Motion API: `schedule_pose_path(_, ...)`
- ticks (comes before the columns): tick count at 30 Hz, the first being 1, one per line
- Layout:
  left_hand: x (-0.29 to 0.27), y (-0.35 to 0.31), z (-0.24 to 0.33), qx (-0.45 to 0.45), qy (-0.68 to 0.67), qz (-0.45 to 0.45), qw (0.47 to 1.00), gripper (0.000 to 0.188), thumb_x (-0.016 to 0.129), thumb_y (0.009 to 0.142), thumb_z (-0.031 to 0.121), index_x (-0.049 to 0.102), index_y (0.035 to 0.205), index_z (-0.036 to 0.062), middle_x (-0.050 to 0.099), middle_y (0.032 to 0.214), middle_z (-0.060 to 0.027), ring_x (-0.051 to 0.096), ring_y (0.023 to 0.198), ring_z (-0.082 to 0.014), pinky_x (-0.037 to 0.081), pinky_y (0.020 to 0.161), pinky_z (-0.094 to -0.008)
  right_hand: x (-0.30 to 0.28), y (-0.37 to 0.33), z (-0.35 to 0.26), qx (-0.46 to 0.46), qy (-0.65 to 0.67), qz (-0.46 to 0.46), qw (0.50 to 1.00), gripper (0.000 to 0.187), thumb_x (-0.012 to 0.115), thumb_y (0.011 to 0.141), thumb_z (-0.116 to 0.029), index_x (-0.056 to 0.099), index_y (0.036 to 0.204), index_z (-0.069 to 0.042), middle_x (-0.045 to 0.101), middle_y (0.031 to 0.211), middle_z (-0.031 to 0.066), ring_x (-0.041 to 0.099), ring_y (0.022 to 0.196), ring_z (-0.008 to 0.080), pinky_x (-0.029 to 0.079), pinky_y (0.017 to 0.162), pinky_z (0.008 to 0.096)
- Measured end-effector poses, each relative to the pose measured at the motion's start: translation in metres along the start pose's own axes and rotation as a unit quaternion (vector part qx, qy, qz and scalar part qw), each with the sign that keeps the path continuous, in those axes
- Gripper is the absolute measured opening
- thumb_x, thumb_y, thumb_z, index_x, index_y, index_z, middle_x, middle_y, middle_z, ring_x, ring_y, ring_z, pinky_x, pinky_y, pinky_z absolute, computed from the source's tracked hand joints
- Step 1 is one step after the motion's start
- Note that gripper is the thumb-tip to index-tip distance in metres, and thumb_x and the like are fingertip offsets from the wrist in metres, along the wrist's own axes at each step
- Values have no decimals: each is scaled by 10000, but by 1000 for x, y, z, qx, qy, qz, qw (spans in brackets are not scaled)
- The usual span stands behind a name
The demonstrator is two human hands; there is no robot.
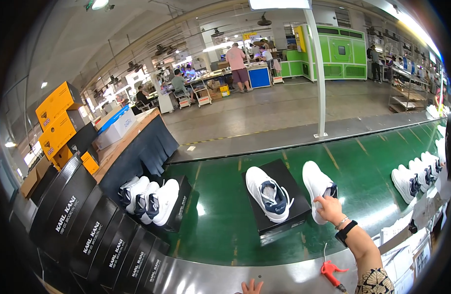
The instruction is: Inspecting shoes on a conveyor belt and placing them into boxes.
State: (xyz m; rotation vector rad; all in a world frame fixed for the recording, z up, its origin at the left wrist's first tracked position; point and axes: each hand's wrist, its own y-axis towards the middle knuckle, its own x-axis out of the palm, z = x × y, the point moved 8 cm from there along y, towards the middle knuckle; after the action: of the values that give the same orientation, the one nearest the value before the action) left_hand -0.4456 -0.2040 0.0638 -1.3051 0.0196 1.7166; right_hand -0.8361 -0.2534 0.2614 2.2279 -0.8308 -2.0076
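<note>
My right hand [330, 210] has its fingers curled on the heel end of a white sneaker [313, 179] with a dark navy lining. That sneaker is on the green conveyor belt [218, 196]. Just left of it, a second white sneaker [257, 181] rests on top of a black shoebox [296, 206]. My left hand [252, 287] shows only its fingers at the lower edge, spread over the metal ledge [206, 277] and holding nothing. A red air blow gun [329, 270] lies on the ledge near my right forearm.
Several white sneakers [162, 201] sit on a black box at the belt's left. More sneakers [404, 181] line its right side. Stacked black shoeboxes [100, 240] crowd the lower left, with orange boxes [59, 134] behind. A white post [317, 88] rises beyond the belt.
</note>
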Motion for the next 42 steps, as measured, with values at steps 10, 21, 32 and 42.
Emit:
schedule_pose_path(10, 6, 6, -8, -19, -24, 2, 1000, 1005, 753, 627, 382, 152, 1415, 210, 37, 1469, -195, 59, 1294, -513, 224, 872, -747, 7, 53, -115, -166, -73, -77, 980, 421, 466, 812, -124, 495, 1187, -312, 578, 831, 108, 605, 763, 265, 445, 668, 374)
schedule_pose_path(21, 5, 0, -6, -50, -15, 4, 999, 945, 746, 657, 336, 178, 1406, 241, 27, 1470, -157, 34, 1303, -498, 216, 868, -761, 67, 76, -170, -12, 19, -210, 977, 306, 569, 710, -207, 606, 1014, -218, 648, 885, 103, 618, 869, 288, 488, 716, 392)
schedule_pose_path(32, -12, -6, 12, -7, -19, 44, 999, 869, 725, 691, 283, 220, 1396, 223, 37, 1471, -160, 41, 1306, -490, 170, 896, -761, 69, 60, -188, -71, -3, -193, 979, 352, 562, 729, -174, 542, 1080, -162, 608, 904, 148, 593, 883, 311, 474, 753, 412)
schedule_pose_path(42, 14, 12, -36, 47, -67, 122, 989, 713, 673, 725, 334, 350, 1330, 137, 227, 1415, -180, 211, 1270, -456, 260, 963, -621, 20, -95, -209, -156, 215, 57, 962, 285, 566, 675, -63, 576, 960, -65, 543, 962, 144, 517, 905, 323, 424, 774, 412)
